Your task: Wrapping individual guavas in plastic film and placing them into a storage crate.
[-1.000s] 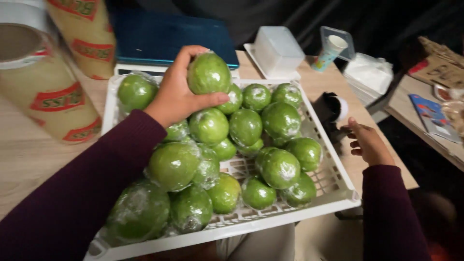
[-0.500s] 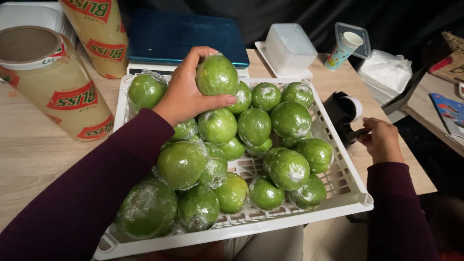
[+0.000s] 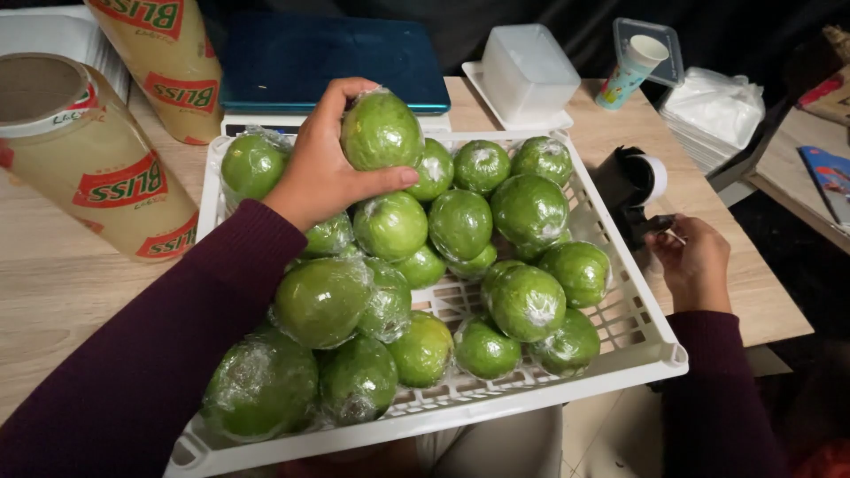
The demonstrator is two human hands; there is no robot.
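Two film rolls (image 3: 88,159) (image 3: 168,62) stand at the far left of the wooden surface (image 3: 53,283). A blue-topped scale (image 3: 332,57) sits behind the crate, a clear lidded box (image 3: 527,71) beside it. Further right are a paper cup (image 3: 630,69) and a stack of white bags (image 3: 713,111).

Green wrapped fruit (image 3: 382,131), white slatted crate (image 3: 646,341), maroon sleeves (image 3: 177,354).
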